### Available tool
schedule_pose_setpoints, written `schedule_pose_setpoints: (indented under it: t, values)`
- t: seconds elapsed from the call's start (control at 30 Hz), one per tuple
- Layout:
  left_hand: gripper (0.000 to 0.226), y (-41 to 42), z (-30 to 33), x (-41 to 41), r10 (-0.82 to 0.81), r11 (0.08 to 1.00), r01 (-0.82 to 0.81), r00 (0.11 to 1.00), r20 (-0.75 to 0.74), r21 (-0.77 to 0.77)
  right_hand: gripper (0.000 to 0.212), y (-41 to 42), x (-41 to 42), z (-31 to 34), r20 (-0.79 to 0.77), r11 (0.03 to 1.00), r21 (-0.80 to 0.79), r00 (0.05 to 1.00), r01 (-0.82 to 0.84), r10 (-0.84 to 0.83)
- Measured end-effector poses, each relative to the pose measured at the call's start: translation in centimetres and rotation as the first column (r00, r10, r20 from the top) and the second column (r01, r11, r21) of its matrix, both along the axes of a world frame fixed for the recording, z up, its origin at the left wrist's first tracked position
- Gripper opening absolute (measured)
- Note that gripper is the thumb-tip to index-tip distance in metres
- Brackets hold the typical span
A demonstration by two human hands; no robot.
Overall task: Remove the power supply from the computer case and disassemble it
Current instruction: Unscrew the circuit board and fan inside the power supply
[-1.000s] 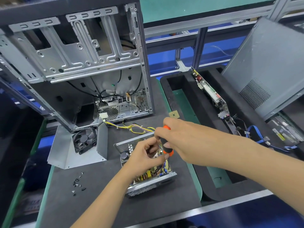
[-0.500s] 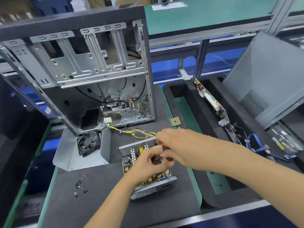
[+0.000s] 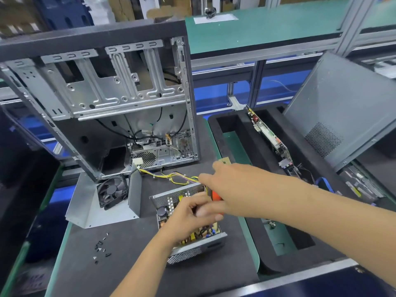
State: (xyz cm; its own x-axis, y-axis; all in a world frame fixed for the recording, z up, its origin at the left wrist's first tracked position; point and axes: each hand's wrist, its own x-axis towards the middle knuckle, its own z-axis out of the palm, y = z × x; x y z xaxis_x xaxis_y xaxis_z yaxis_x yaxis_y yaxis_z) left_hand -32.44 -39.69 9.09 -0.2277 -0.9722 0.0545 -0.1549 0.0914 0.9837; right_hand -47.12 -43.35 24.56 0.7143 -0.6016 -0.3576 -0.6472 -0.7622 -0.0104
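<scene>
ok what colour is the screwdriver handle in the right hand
Orange, a sliver showing under the right hand on the screwdriver handle, head view.

left hand [image 3: 188, 215]: fingers curled, grip contents unclear | right hand [image 3: 222, 185]: grip closed around an orange handle [image 3: 216, 195]

No text, brand, number or sign can be read anywhere in this view. A white paper sheet [image 3: 216, 18] lies on the green upper shelf at twelve o'clock, but any print on it is too small to tell. A yellow sticker [image 3: 355, 192] on the flat metal unit at three o'clock is likewise blurred beyond reading.
</scene>
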Motion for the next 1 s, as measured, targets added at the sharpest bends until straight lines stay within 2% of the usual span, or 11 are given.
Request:
schedule_pose_setpoints:
  t: [0.03,0.1,0.3,0.37,0.47,0.6,0.63,0.77,0.87,0.93,1.0]
  values:
    - [0.023,0.0,0.2,0.0,0.01,1.0,-0.01,1.0,0.003,0.013,0.029,0.0,0.3,-0.1,-0.017,0.998,-0.063,1.0,0.021,-0.022]
    - [0.014,0.1,0.3,-0.2,0.015,1.0,-0.016,1.0,0.012,0.016,0.025,0.0,0.9,-0.6,-0.04,0.995,-0.095,0.999,0.024,-0.028]
    - [0.027,0.5,0.6,-0.7,-0.058,0.995,0.063,0.997,-0.052,0.083,0.019,0.1,0.6,-0.5,-0.087,0.989,-0.001,0.986,-0.145,0.144]
    - [0.021,0.7,0.8,-0.8,-0.042,0.994,0.047,0.998,-0.049,0.101,0.017,0.1,0.2,-0.2,-0.11,0.98,0.05,0.975,-0.19,0.195]
    - [0.006,0.7,1.0,-0.5,-0.049,0.996,0.051,0.998,-0.039,0.076,0.033,-0.1,-0.2,0.3,-0.119,0.971,0.096,0.966,-0.218,0.229]
    - [0.011,0.4,0.6,-0.5,-0.025,0.999,0.025,1.0,0.002,0.037,0.029,-0.6,-0.4,0.6,-0.072,0.973,0.188,0.986,-0.134,0.149]
    - [0.003,0.5,0.6,-0.5,-0.028,0.999,0.028,1.0,-0.003,0.039,0.032,-0.6,-0.3,0.5,-0.048,0.981,0.179,0.995,-0.073,0.083]
    - [0.021,0.1,0.2,-0.4,0.025,1.0,-0.025,0.999,0.038,-0.011,0.045,-0.6,0.9,-0.3,-0.017,0.985,0.032,0.985,0.172,-0.172]
    - [0.025,0.1,0.4,-0.3,0.053,0.999,-0.053,0.998,0.021,0.014,0.035,-0.6,1.8,-0.4,-0.048,0.986,0.033,0.985,0.166,-0.164]
    - [0.019,0.4,0.6,-0.4,0.021,0.998,-0.018,0.998,-0.061,0.052,0.027,-0.4,2.1,0.3,-0.093,0.988,0.101,0.989,0.121,-0.111]
    - [0.026,0.6,0.6,-0.5,0.034,0.995,-0.026,0.996,-0.078,0.1,0.013,-0.2,2.3,0.8,-0.142,0.978,0.193,0.989,0.074,-0.046]
